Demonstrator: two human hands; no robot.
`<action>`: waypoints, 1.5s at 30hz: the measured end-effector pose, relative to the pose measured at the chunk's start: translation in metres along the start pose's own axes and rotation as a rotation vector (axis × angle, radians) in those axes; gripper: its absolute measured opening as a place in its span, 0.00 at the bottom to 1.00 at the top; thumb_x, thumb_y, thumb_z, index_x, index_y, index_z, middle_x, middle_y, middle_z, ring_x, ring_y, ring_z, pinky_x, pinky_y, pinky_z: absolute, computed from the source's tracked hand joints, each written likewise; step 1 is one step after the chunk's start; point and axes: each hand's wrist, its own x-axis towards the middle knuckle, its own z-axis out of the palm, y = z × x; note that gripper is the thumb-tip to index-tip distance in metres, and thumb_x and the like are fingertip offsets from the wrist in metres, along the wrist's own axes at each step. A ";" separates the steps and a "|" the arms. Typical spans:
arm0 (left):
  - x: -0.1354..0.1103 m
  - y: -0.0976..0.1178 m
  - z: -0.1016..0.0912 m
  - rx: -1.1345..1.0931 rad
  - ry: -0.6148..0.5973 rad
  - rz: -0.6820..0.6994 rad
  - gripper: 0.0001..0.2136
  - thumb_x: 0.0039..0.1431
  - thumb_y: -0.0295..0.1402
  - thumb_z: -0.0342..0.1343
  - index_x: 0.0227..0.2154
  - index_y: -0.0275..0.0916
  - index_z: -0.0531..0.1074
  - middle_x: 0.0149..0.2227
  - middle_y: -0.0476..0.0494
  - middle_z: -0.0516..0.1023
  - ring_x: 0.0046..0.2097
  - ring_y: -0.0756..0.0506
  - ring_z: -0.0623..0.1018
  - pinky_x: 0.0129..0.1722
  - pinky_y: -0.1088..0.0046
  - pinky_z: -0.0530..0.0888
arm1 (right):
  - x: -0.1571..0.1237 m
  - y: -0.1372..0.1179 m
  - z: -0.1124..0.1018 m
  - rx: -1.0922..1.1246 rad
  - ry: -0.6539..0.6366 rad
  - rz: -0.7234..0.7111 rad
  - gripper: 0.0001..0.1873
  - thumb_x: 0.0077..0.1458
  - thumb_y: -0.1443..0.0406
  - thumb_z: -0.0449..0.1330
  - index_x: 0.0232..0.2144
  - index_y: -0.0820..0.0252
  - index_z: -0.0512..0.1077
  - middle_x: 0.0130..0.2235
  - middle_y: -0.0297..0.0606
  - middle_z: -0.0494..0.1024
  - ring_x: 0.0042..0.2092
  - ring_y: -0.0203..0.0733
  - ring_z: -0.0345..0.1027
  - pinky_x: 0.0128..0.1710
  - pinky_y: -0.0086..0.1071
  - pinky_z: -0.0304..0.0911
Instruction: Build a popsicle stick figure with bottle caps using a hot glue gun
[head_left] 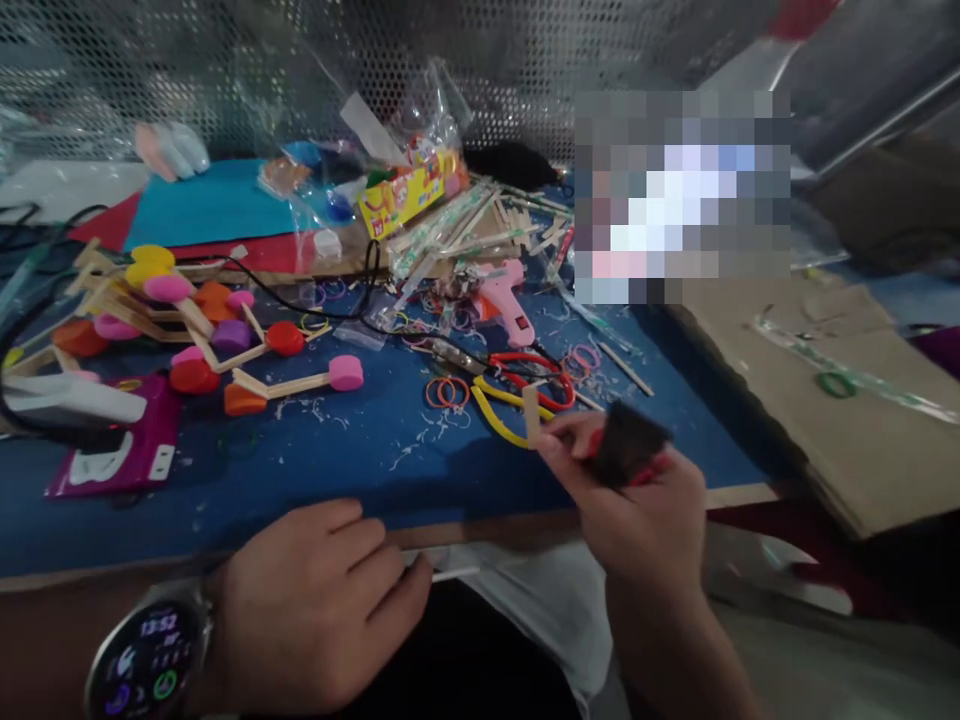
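My left hand [322,600], a watch on its wrist, is closed at the table's front edge. A thin white stick [456,573] pokes out past its fingertips; the rest is hidden. Over the table's front right, my right hand [652,520] pinches a short flat wooden stick [531,415] between thumb and finger. The same hand also holds a black object with red edges [631,445], whose kind I cannot make out. Just behind the wooden stick lie a yellow-handled tool [496,415] and a red-handled tool [559,372]. Farther back is a pink glue gun [506,300].
Wooden stick shapes with coloured foam pads [232,335] cover the left side. A purple power strip [161,435] with a white plug stands before them. Orange rubber bands [447,392], wrapped sticks [457,230] and black cable [367,290] lie about. Cardboard [847,400] is at right.
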 end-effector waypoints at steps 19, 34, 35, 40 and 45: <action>-0.005 -0.023 0.019 -0.211 0.006 -0.129 0.16 0.72 0.26 0.45 0.47 0.44 0.78 0.30 0.47 0.83 0.31 0.43 0.79 0.34 0.61 0.76 | 0.004 0.002 0.002 0.241 0.196 0.107 0.16 0.42 0.73 0.70 0.22 0.53 0.66 0.24 0.27 0.69 0.31 0.40 0.72 0.38 0.37 0.69; -0.007 -0.058 0.026 -0.210 0.071 -0.315 0.13 0.73 0.37 0.50 0.38 0.43 0.79 0.32 0.48 0.77 0.36 0.43 0.74 0.44 0.61 0.66 | 0.013 -0.035 0.035 -0.335 -0.415 -0.126 0.06 0.55 0.70 0.63 0.30 0.53 0.72 0.38 0.33 0.87 0.39 0.44 0.82 0.39 0.33 0.70; -0.007 -0.058 0.026 -0.234 0.086 -0.317 0.13 0.74 0.36 0.50 0.36 0.43 0.79 0.31 0.49 0.77 0.36 0.43 0.74 0.43 0.62 0.65 | 0.010 -0.036 0.035 -0.295 -0.378 -0.131 0.06 0.55 0.69 0.63 0.30 0.53 0.71 0.38 0.33 0.87 0.40 0.44 0.82 0.39 0.33 0.71; -0.007 -0.058 0.025 -0.300 0.129 -0.348 0.16 0.76 0.38 0.49 0.34 0.43 0.79 0.26 0.53 0.76 0.31 0.45 0.71 0.41 0.62 0.60 | -0.007 -0.039 0.034 -0.254 -0.474 -0.106 0.10 0.48 0.72 0.64 0.26 0.54 0.67 0.34 0.32 0.86 0.38 0.45 0.82 0.38 0.34 0.69; -0.003 -0.060 0.021 -0.276 0.067 -0.375 0.12 0.72 0.41 0.55 0.40 0.44 0.82 0.34 0.49 0.79 0.39 0.42 0.74 0.46 0.60 0.62 | -0.014 -0.030 0.028 -0.329 -0.420 -0.206 0.13 0.46 0.78 0.58 0.27 0.53 0.68 0.31 0.28 0.84 0.33 0.41 0.80 0.39 0.35 0.67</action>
